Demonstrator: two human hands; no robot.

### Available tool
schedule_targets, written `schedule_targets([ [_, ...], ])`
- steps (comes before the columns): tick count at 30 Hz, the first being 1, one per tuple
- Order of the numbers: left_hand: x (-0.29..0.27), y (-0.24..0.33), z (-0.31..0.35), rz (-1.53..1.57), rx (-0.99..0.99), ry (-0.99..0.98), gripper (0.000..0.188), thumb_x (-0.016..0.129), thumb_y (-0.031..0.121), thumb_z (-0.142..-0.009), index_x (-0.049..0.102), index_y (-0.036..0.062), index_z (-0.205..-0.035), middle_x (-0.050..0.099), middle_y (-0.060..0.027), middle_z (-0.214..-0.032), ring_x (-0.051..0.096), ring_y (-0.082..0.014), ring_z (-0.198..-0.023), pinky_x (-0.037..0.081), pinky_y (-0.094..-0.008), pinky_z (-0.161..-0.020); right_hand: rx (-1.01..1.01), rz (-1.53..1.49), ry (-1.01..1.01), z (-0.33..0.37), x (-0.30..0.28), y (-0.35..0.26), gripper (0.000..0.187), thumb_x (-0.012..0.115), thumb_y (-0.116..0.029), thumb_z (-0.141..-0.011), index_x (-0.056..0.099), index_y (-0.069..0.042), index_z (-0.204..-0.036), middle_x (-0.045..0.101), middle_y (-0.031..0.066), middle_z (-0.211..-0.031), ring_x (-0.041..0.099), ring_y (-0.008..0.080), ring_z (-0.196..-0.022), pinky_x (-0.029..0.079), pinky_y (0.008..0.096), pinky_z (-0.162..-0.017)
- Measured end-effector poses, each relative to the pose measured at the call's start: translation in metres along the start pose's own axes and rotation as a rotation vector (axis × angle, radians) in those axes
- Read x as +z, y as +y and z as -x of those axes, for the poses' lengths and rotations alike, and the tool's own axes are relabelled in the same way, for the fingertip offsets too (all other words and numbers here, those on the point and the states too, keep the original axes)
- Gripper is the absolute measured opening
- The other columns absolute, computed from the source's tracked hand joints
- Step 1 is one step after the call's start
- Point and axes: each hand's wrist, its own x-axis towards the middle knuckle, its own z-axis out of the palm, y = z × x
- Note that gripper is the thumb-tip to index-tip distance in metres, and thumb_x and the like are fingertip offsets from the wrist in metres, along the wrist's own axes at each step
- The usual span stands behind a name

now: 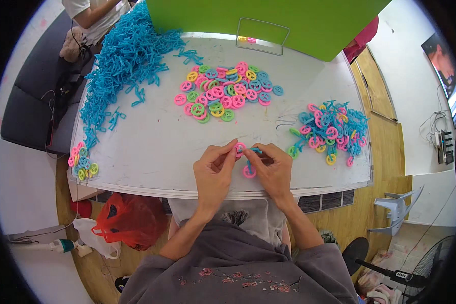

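Observation:
Both of my hands meet above the near edge of the white table (152,157). My left hand (215,169) pinches a small pink plastic wheel (240,149) between thumb and fingertips. In my right hand (273,169) is a blue plastic frame piece (257,150), mostly covered by the fingers. A second pink wheel (249,172) hangs below it, beside the right thumb, and seems attached to it. The first wheel touches or nearly touches the blue piece; the fingers hide the exact contact.
Loose coloured wheels (218,92) are heaped mid-table. Blue frame pieces (121,55) pile up at the far left, with a few wheels (82,163) near the left corner. Blue pieces joined with wheels (334,129) lie right. A green panel (268,20) stands behind; another person (93,17) is far left.

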Motion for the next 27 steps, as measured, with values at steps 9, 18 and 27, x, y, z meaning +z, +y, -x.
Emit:
schedule_targets([
  [9, -0.011, 0.005, -0.009, 0.065, -0.098, -0.123, 0.018, 0.057, 0.002, -0.091, 0.062, -0.0056, -0.107, 0.064, -0.0092, -0.101, 0.063, -0.0162, -0.091, 0.053, -0.0286, -0.083, -0.18, 0.036, -0.054, -0.003, -0.011, 0.003, 0.02, 0.073, -0.002, -0.076, 0.07, -0.003, -0.096, 0.062, 0.0067, -0.08, 0.059, 0.0121, -0.069, 0.048, 0.0247, -0.061],
  [18, -0.012, -0.001, -0.001, 0.055, -0.035, -0.135, 0.012, 0.063, 0.002, -0.088, 0.059, -0.0033, -0.098, 0.064, -0.0087, -0.096, 0.061, -0.0139, -0.088, 0.052, -0.0286, -0.08, -0.066, -0.122, -0.104, -0.002, -0.007, -0.013, 0.039, 0.073, 0.003, -0.074, 0.064, -0.002, -0.112, 0.066, 0.0062, -0.089, 0.063, 0.0137, -0.083, 0.051, 0.0257, -0.074],
  [27, -0.001, 0.017, 0.008, -0.034, -0.036, -0.072, 0.027, 0.063, 0.002, -0.086, 0.056, -0.0003, -0.112, 0.058, -0.0109, -0.113, 0.056, -0.0189, -0.107, 0.052, -0.0314, -0.086, -0.147, 0.093, -0.041, 0.008, -0.056, -0.002, 0.023, 0.072, 0.003, -0.075, 0.067, 0.0, -0.097, 0.066, 0.0059, -0.091, 0.06, 0.0123, -0.084, 0.047, 0.024, -0.076],
])
